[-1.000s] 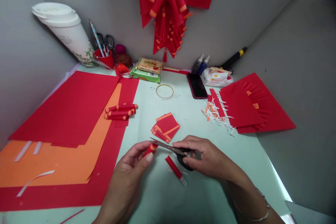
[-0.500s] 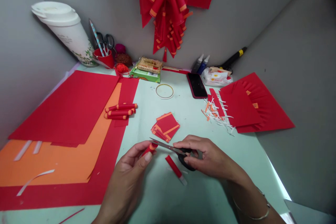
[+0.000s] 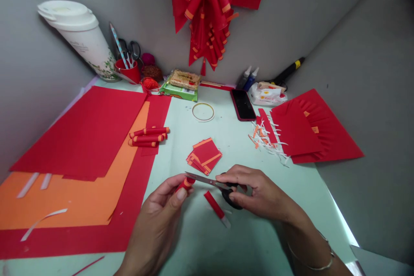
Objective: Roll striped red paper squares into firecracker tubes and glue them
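Note:
Between thumb and fingers, my left hand [image 3: 164, 207] pinches a short red paper roll [image 3: 186, 182] with an orange band. My right hand [image 3: 250, 187] grips black-handled scissors [image 3: 210, 181], whose blades point left and lie at the roll's upper end. Whether the tips touch the paper I cannot tell. Just below the blades a red glue stick [image 3: 215, 205] with a clear end lies on the table. Beyond the hands is a small stack of red paper pieces with orange strips [image 3: 207, 155]. Several finished red rolls [image 3: 148, 136] are piled to the left.
Large red sheets [image 3: 84, 131] and an orange sheet [image 3: 64, 202] cover the left side. A phone [image 3: 242, 105], paper scraps [image 3: 268, 138] and a red folder-like sheet [image 3: 336, 138] lie right. A white cup [image 3: 80, 43] and a ring [image 3: 203, 112] stand farther back. Red paper rolls hang on the wall.
The scissors and my right hand have shifted very slightly to the right. My left hand keeps its pinch on the roll, and everything else stays in place.

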A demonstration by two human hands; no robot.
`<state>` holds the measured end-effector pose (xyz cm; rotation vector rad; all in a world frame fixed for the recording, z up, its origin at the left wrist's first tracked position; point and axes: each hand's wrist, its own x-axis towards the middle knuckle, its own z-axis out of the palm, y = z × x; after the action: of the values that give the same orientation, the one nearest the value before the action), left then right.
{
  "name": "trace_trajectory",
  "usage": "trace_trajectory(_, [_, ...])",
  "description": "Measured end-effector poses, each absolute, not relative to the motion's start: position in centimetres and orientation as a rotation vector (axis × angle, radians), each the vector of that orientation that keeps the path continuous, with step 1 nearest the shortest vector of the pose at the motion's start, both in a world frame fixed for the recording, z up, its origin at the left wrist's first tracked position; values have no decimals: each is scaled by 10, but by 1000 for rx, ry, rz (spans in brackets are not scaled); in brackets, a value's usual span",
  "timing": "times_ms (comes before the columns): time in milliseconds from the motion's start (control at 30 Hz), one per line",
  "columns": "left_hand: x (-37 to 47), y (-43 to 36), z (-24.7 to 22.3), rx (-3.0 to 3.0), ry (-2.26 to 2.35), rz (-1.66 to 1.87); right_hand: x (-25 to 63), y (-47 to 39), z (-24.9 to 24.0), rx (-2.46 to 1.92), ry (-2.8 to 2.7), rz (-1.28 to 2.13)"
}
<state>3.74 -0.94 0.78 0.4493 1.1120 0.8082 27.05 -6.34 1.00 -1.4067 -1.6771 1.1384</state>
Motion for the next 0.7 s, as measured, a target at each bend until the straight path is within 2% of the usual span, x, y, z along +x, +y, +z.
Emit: trace_trajectory(700, [32,-13,7,526,1059,768,281,-67,15,-1357,-1750,1105])
